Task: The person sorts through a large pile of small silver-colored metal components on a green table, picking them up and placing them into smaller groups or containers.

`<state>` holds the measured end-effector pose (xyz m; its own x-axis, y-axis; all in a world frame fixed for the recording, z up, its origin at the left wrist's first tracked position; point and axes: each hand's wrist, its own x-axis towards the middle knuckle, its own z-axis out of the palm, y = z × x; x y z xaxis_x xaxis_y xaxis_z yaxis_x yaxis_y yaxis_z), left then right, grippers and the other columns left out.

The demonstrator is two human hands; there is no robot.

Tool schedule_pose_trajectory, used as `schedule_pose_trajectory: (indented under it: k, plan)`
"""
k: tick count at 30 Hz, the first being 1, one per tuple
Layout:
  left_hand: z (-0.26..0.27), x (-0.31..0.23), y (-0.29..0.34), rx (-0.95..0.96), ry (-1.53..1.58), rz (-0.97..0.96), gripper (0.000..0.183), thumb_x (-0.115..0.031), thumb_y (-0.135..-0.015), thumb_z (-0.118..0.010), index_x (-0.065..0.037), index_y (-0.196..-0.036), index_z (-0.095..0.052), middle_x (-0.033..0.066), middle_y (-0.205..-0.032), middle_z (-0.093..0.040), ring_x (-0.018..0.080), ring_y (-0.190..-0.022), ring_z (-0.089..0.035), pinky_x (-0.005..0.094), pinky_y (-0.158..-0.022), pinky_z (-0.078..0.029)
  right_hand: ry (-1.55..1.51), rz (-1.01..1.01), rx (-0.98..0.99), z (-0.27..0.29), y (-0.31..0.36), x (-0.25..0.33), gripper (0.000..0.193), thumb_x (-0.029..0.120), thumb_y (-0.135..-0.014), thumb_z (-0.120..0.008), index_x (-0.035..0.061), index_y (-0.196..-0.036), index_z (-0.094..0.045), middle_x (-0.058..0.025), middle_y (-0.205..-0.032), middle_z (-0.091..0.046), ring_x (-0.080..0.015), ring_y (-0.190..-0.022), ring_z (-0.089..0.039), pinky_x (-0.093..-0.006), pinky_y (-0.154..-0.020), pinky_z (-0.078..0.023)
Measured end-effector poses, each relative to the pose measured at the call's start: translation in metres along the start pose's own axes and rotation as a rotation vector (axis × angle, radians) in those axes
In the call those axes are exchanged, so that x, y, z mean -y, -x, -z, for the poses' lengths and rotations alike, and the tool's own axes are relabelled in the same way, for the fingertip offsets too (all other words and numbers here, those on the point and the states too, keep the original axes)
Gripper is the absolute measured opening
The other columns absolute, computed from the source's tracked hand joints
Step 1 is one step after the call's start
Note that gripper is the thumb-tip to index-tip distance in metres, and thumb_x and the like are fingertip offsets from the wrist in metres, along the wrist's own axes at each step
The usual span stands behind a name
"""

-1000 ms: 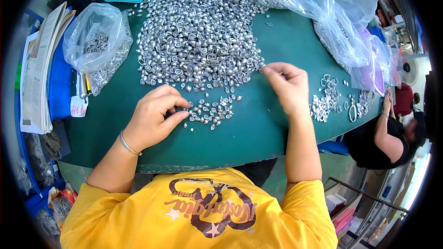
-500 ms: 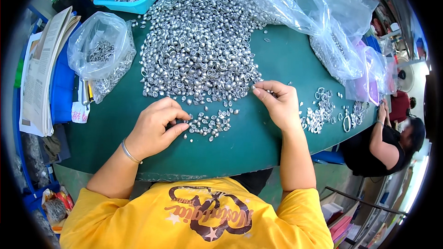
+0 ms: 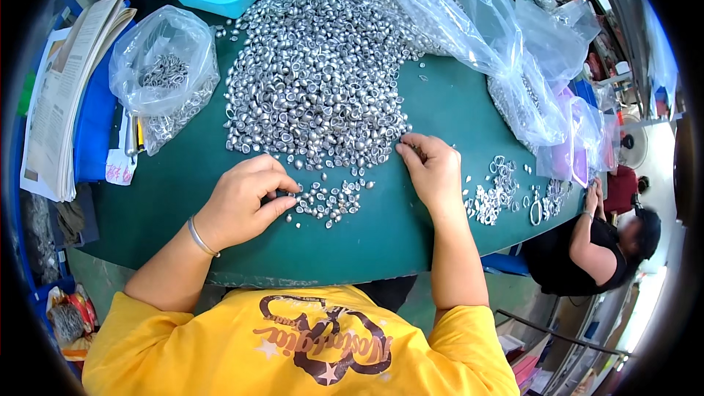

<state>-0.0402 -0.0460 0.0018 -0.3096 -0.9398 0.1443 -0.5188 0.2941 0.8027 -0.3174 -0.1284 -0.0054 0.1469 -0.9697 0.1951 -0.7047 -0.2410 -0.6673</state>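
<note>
A large heap of small silver-grey metal pieces [image 3: 308, 81], domed on one side and hollow on the other, covers the middle of the green table. In front of it lies a small group of the same pieces [image 3: 334, 202]. At the left edge of this group my left hand [image 3: 246, 194] is closed, thumb and fingertips close together; what they hold, if anything, is too small to make out. My right hand [image 3: 429, 165] is beside the heap's lower right corner, fingers curled with thumb against forefinger, around small metal pieces partly hidden in the grip.
At left stand a clear bag [image 3: 165, 73] of metal parts, a blue bin [image 3: 95, 136] and papers [image 3: 70, 95]. Behind are a light-blue basket [image 3: 227, 1] and large plastic bags [image 3: 469, 26]. Loose pale parts [image 3: 495, 194] lie right, near another person [image 3: 594, 253].
The view has shifted slightly. My right hand has turned a little, and its fingertips have drawn in, so the piece that showed at them is now hidden. My left hand stays beside the small group.
</note>
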Motion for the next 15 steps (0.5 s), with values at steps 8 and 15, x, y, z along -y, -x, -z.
schedule_pose_trajectory:
  k: [8,15]
  plan:
    - [0.0,0.004,0.001,-0.008,-0.01,-0.026,0.011,-0.004,-0.074,-0.069,-0.004,-0.084,-0.065,0.0047,-0.081,-0.057,0.0155,-0.067,-0.057,0.0249,-0.058,-0.045,-1.376,-0.364,0.257,0.022,-0.003,-0.005,0.011,0.006,-0.085,-0.059,-0.0012,-0.094,-0.06,0.0028,-0.057,-0.043,-0.0053,-0.044,-0.031,-0.018,-0.039,-0.022]
    - [-0.001,0.005,0.003,0.002,-0.019,-0.006,0.011,-0.005,-0.074,-0.069,-0.005,-0.084,-0.066,0.0046,-0.081,-0.057,0.0161,-0.068,-0.057,0.0256,-0.059,-0.046,-0.416,-0.131,0.342,0.009,0.001,0.037,0.008,0.004,-0.078,-0.066,-0.0027,-0.082,-0.068,-0.0047,-0.069,-0.063,-0.0137,-0.063,-0.057,-0.0238,-0.053,-0.043]
